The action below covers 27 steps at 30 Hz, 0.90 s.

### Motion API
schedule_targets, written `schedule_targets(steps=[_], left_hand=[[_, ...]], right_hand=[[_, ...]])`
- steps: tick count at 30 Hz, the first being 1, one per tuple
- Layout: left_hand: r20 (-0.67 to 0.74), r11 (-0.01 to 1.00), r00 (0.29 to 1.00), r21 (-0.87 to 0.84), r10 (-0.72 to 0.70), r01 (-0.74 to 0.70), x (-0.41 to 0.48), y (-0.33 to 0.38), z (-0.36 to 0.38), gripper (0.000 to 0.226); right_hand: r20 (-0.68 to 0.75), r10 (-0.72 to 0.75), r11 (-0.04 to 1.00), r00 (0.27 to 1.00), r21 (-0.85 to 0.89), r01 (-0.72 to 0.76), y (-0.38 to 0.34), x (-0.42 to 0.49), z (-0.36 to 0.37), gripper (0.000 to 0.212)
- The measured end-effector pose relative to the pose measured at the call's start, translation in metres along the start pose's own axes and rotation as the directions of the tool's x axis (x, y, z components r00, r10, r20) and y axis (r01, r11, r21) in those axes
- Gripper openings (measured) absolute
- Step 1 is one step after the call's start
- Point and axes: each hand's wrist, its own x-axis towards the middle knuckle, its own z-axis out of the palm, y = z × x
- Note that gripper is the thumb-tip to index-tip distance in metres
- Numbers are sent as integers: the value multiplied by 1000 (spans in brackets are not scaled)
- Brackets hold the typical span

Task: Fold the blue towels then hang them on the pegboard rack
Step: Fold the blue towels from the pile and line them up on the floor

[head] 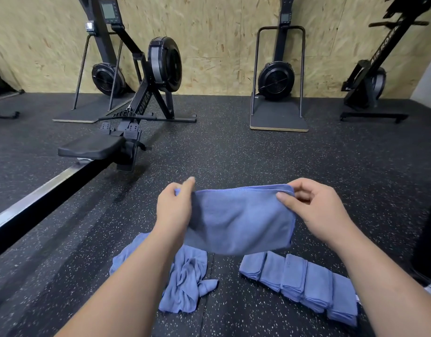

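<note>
A blue towel, folded over once, hangs in the air in front of me above the floor. My left hand pinches its upper left corner, and my right hand pinches its upper right corner between thumb and fingers. Under the left forearm lies a crumpled heap of unfolded blue towels. To the lower right, several folded blue towels lie in an overlapping row on the floor. No pegboard rack is in view.
The floor is black speckled rubber. A rowing machine with its long rail runs along the left. Other black fitness machines stand against the chipboard wall at the back. A dark object rises at the right edge.
</note>
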Motion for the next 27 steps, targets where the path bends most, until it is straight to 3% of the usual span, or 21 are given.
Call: schedule_targets(steps=[2,4,7,9,12,14,17,21,25,27], left_hand=[[36,962,979,185,199,-202,-5,-3,5,49],[102,882,931,296,352,-366,-12,-5,11,43],[273,823,845,225,460,-521,-22,-6,20,8],[435,826,777,120,455,-551,-28,-8,25,16],[619,864,706,84,345,-497,-34,-10,32,20],[661,909,709,97,245,-405,-38,-12,33,20],[639,952,757,125,138,-279,-43,-9,32,27],[579,980,809,76,105,-182,-44,-2,29,46],[591,997,807,49,20,-60,-45,-1,30,58],[624,996,782,69,-4,-50,-44,-4,32,44]], right_hand=[[59,-26,999,998,-22,27,-5,-2,5,13],[115,-57,997,992,-44,63,-9,-4,11,17],[198,-105,993,975,-39,115,-16,-8,18,20],[235,-126,990,964,-37,138,-20,-11,22,20],[272,-140,985,952,-64,163,-23,-13,25,15],[277,-133,983,952,-88,163,-21,-14,25,12],[249,-110,986,962,-94,137,-18,-13,22,13],[144,-101,991,984,-70,112,-15,-9,18,21],[132,-86,993,988,-71,96,-16,-8,19,20],[134,-83,994,987,-62,92,-16,-8,22,18]])
